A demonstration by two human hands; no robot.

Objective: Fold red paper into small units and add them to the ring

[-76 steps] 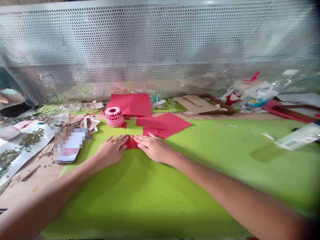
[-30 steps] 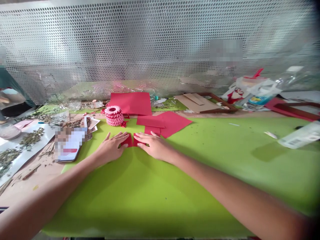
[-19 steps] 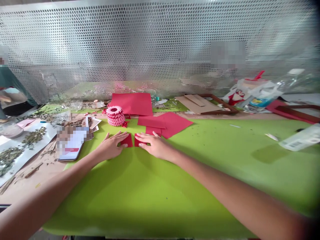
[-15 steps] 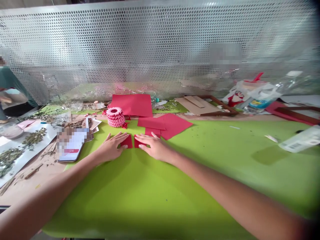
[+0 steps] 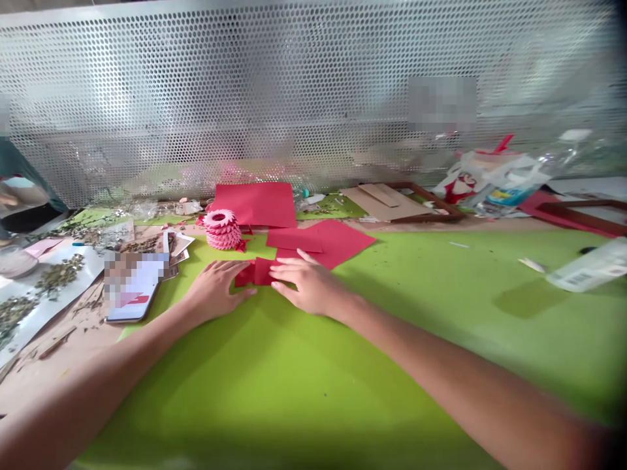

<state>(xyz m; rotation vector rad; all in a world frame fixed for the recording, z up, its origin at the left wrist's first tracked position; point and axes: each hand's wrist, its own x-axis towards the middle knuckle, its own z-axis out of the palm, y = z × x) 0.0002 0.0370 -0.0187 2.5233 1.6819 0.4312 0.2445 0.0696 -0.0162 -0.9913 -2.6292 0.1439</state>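
Two small red paper pieces lie on the green table surface [image 5: 274, 378] between my hands. My left hand [image 5: 213, 288] has its fingers spread, with its fingertips at the left red piece [image 5: 245, 274]. The fingers of my right hand [image 5: 308, 285] are apart too, and they touch the right edge of the other red piece [image 5: 263, 271]. The inner edges of the two pieces meet or slightly overlap. Just behind my left hand stands a round stack of folded pink paper [image 5: 223, 230]. Larger red sheets [image 5: 343, 240] lie behind my right hand.
A phone [image 5: 140, 287] lies at the left, near dried plant bits on white paper [image 5: 29, 326]. Another red sheet [image 5: 259, 203], brown card [image 5: 379, 203] and a plastic bag [image 5: 512, 183] are at the back. A translucent bottle [image 5: 592, 264] lies right. Behind is a perforated metal panel [image 5: 294, 85].
The right red piece has moved left, closing the gap to the left piece. More of it shows beyond the fingers of my right hand. The camera view has shifted slightly.
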